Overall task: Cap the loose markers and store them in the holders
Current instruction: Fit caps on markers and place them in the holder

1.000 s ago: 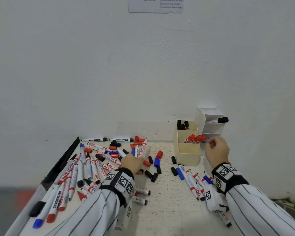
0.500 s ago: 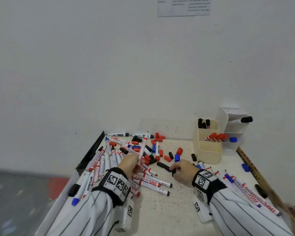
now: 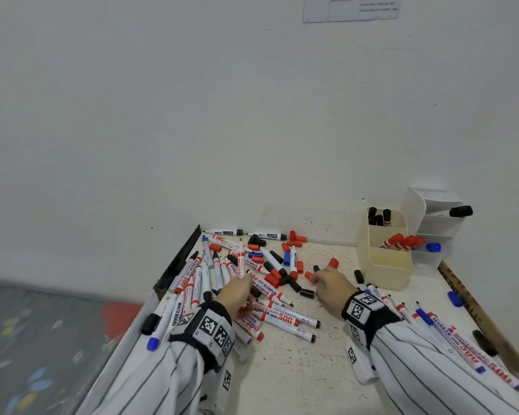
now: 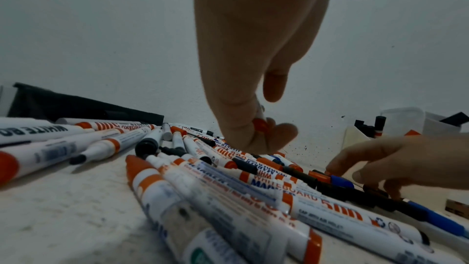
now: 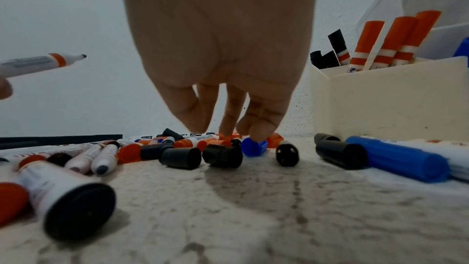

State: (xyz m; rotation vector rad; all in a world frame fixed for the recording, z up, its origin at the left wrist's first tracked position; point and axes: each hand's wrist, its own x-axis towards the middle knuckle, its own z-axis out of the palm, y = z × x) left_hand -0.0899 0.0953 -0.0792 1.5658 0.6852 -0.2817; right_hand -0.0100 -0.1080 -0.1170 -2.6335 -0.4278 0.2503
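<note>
Markers (image 3: 277, 314), white-barrelled with red, black and blue ends, lie scattered at lower centre of my head view, loose caps (image 3: 307, 293) among them. My left hand (image 3: 235, 295) grips an uncapped red-banded marker (image 5: 38, 63), its lower barrel hidden. My right hand (image 3: 331, 287) reaches fingers down; I cannot tell whether it pinches anything.

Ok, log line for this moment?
left hand: holds uncapped white red-banded marker | right hand: over loose plastic caps | cream plastic holder: part-filled
</note>
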